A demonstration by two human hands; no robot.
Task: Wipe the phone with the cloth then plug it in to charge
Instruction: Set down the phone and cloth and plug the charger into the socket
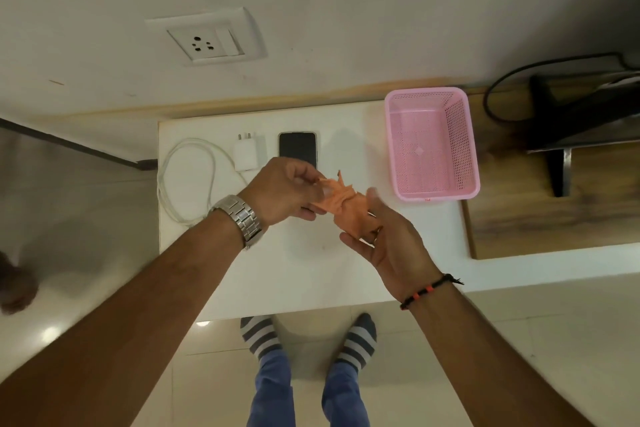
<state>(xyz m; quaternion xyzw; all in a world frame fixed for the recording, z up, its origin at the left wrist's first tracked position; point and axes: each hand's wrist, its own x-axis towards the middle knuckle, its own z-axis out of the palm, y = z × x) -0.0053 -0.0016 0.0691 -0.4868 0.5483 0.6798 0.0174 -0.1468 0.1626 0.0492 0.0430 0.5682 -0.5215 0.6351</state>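
Note:
An orange cloth [341, 203] is bunched up above the white table [294, 274], held between both hands. My left hand [280, 194], with a metal watch on the wrist, pinches its left end. My right hand [388, 243] cups its right end from below. A dark phone [297, 148] lies screen up near the table's far edge, its near end hidden by my left hand. A white charger plug [246, 157] lies just left of the phone, and its white cable [187, 180] loops over the table's left part. A white wall socket [207, 42] sits on the wall above.
A pink mesh basket [465, 146], with nothing in it, stands at the table's far right. A wooden shelf [540, 211] with a dark stand and a black cord lies to the right. My feet in striped socks [308, 336] stand at the table's near edge.

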